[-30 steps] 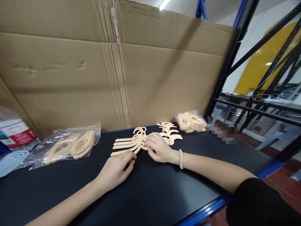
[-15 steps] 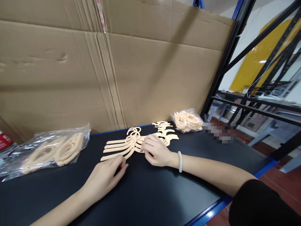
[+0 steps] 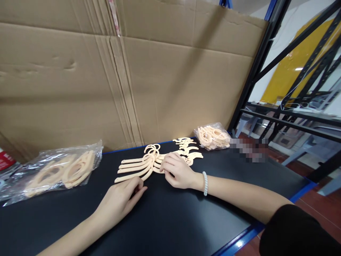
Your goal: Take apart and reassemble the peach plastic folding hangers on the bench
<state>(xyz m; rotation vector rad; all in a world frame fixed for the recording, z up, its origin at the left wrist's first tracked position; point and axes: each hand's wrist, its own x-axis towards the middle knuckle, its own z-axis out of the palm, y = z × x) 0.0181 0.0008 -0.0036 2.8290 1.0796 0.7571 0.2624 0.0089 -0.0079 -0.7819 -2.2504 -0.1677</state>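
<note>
Several cream-coloured plastic clothes hangers lie overlapped on the dark tabletop, their hooks bunched at the back. My left hand rests at the left arm of the nearest hanger, fingers curled over it and thumb stretched out beside them. On the opposite side, my right hand has its fingers bent and closed at that hanger's right arm. The right fingertips and the arm's end are hidden under the hand. Behind the right hand lie several smaller cream pieces with curved ends, partly covering one another.
A clear bag of cream hanger parts lies at the left, and a second bag at the back right. A red-labelled container shows at the left edge. Cardboard stands behind the blue-edged table; black metal shelving rises right.
Both hands and the hangers keep practically the same positions. The whole view has shifted very slightly.
</note>
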